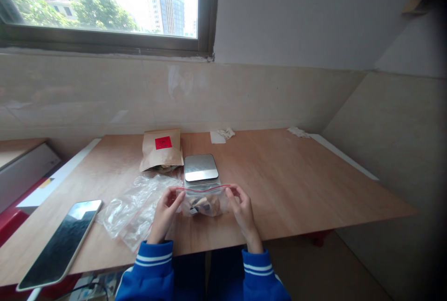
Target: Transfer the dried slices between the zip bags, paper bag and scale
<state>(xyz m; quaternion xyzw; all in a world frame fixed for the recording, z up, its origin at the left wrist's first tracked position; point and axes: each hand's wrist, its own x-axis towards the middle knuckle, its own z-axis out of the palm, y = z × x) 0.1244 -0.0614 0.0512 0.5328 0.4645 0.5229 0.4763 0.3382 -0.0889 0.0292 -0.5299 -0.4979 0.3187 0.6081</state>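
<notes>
Between my two hands is a clear zip-lock bag (pixel 223 206) with a red strip along its top edge. Brownish pieces and something dark lie inside it; I cannot make out what they are. My left hand (pixel 166 212) pinches the left end of the red strip, and my right hand (pixel 242 210) pinches the right end. Just beyond the bag sits a small scale (pixel 200 167) with a shiny metal plate. Its front part shows through the bag. Several clear plastic bags (pixel 136 205) lie flat beside and partly under my left forearm.
A brown paper bag (pixel 153 153) with a red label lies behind the plastic bags, its mouth towards me. At the left front is a phone (pixel 61 245) with a cable. Crumpled tissue (pixel 226 133) and a white paper (pixel 218 138) lie near the wall.
</notes>
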